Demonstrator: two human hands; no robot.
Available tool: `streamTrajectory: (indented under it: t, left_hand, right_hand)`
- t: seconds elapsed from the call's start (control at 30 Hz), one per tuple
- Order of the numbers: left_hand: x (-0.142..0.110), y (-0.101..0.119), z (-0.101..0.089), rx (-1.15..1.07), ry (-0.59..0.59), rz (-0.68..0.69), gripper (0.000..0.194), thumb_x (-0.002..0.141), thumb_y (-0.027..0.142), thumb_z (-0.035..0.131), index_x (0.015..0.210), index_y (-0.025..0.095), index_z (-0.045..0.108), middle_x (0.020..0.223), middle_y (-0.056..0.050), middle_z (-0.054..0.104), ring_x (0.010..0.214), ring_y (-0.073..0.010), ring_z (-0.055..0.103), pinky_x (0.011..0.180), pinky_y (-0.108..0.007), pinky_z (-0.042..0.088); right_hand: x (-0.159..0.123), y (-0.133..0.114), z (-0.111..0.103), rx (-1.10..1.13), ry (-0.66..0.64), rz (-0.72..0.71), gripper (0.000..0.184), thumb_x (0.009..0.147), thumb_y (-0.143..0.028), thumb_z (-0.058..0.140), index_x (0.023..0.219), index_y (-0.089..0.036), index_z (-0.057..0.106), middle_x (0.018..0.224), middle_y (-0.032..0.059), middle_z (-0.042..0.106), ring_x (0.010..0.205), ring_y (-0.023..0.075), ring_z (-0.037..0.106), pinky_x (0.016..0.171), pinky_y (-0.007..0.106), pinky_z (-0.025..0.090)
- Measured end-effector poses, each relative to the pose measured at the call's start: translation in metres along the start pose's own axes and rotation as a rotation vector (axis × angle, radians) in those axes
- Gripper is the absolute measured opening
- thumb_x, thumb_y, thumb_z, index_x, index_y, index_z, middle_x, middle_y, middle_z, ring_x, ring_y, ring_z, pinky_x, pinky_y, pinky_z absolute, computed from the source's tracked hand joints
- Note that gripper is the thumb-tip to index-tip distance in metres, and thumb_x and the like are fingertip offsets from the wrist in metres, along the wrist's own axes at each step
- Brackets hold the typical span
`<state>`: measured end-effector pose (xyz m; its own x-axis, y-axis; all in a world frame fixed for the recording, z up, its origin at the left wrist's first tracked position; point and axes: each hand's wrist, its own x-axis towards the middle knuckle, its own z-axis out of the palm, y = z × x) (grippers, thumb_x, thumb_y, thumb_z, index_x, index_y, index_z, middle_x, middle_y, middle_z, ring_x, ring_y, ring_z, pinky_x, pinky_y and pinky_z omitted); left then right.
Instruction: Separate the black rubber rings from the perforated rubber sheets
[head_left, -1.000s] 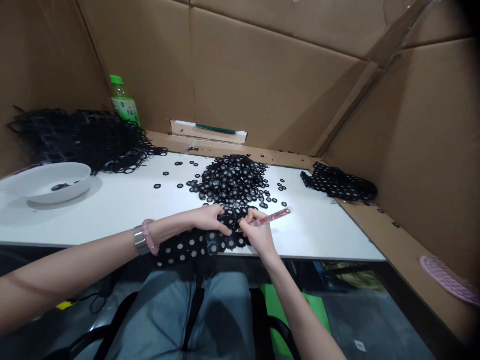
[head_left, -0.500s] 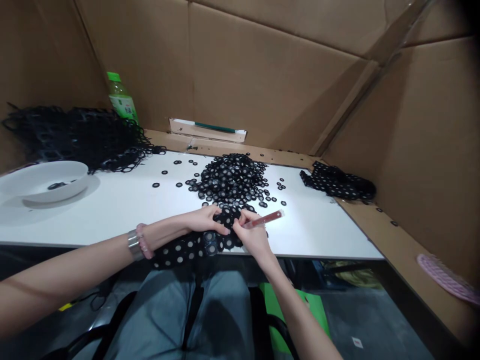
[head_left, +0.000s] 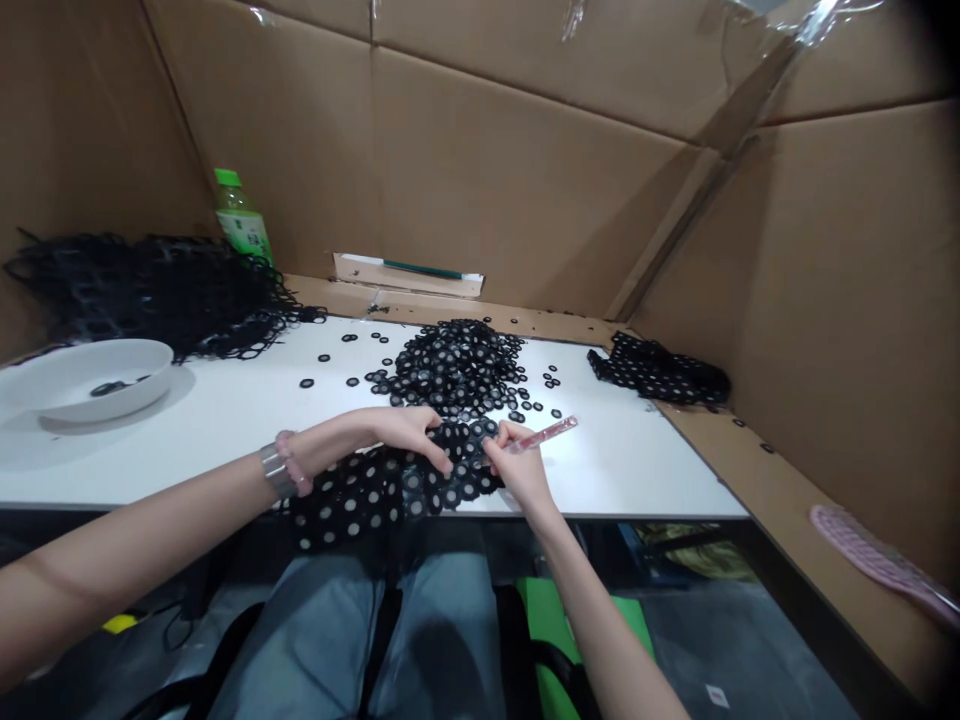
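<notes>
A black sheet with rows of pale dots [head_left: 351, 500] lies over the table's front edge, part of it hanging toward my lap. My left hand [head_left: 409, 432] grips it from the left, thumb on the near side; its other fingers are partly hidden. In my right hand [head_left: 516, 462] is a thin, reddish translucent stick like a pen or craft knife [head_left: 551, 432], its rear end pointing up and right. Its tip is hidden by my fingers, which touch the sheet's right part. Just beyond stands a heap of small black rings with pale centres [head_left: 457, 365].
A white bowl [head_left: 150, 385] with a few dark pieces stands on the left of the white table [head_left: 630, 460]. Behind it are a tangle of black cut-out webbing [head_left: 135, 290] and a green-capped bottle [head_left: 244, 225]. Another dotted sheet [head_left: 660, 370] lies crumpled at right. Cardboard walls [head_left: 510, 170] enclose the table.
My right hand has moved slightly right and away from my left, showing more of the sheet between them. The camera view has tilted up a little.
</notes>
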<state>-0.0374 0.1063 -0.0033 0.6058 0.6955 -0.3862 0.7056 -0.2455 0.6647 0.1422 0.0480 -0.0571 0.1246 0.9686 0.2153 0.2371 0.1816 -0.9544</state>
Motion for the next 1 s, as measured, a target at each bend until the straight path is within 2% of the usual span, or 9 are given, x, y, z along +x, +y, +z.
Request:
streamTrajectory:
  t: [0.1,0.27,0.4,0.7,0.83,1.0]
  left_hand:
    - [0.009,0.001,0.002,-0.079,-0.016,0.005,0.042,0.055,0.054,0.067,0.072,0.017,0.06,0.073,0.001,0.061,0.069,-0.0171,0.053,0.057,-0.022,0.037]
    - [0.016,0.004,0.014,-0.034,-0.004,0.153,0.031,0.051,0.045,0.071,0.059,0.019,0.056,0.058,0.005,0.055,0.059,-0.014,0.048,0.053,-0.021,0.033]
    - [0.014,0.004,0.023,0.036,0.073,0.092,0.031,0.053,0.041,0.068,0.05,0.018,0.047,0.05,0.005,0.046,0.052,-0.0128,0.042,0.049,-0.023,0.029]
    - [0.012,-0.002,0.029,-0.089,0.112,0.095,0.028,0.053,0.039,0.066,0.057,0.017,0.049,0.057,0.005,0.051,0.057,-0.0135,0.045,0.053,-0.022,0.032]
    - [0.011,-0.003,0.034,-0.22,0.132,0.087,0.026,0.053,0.036,0.067,0.062,0.017,0.053,0.063,0.004,0.056,0.063,-0.0157,0.05,0.058,-0.024,0.037]
    - [0.009,-0.007,0.043,-0.42,0.132,0.135,0.023,0.055,0.032,0.066,0.067,0.016,0.055,0.064,0.003,0.058,0.063,-0.0147,0.051,0.061,-0.024,0.039]
  right_hand:
    - [-0.002,0.0,0.002,-0.036,-0.005,-0.02,0.025,0.062,-0.017,0.051,0.048,-0.022,0.031,0.037,-0.0091,0.036,0.036,0.0091,0.04,0.039,0.021,0.026]
    - [-0.002,0.002,0.002,-0.076,-0.011,-0.051,0.024,0.062,-0.016,0.05,0.049,-0.023,0.031,0.04,-0.0085,0.036,0.04,0.0096,0.038,0.042,0.022,0.027]
    - [-0.003,0.002,0.002,-0.096,-0.014,-0.066,0.024,0.062,-0.016,0.05,0.049,-0.023,0.031,0.04,-0.0085,0.034,0.041,0.0098,0.037,0.043,0.022,0.027]
    - [-0.004,0.002,0.001,-0.088,-0.043,-0.072,0.025,0.065,-0.016,0.05,0.05,-0.022,0.031,0.041,-0.0085,0.037,0.039,0.0096,0.041,0.041,0.021,0.028]
    - [-0.005,0.004,0.0,-0.075,-0.069,-0.068,0.025,0.067,-0.017,0.05,0.052,-0.023,0.031,0.041,-0.0087,0.038,0.037,0.0098,0.043,0.04,0.021,0.029]
    - [-0.008,0.003,0.004,-0.117,-0.068,-0.104,0.027,0.069,-0.018,0.05,0.051,-0.022,0.03,0.043,-0.0082,0.033,0.041,0.0096,0.038,0.044,0.023,0.026]
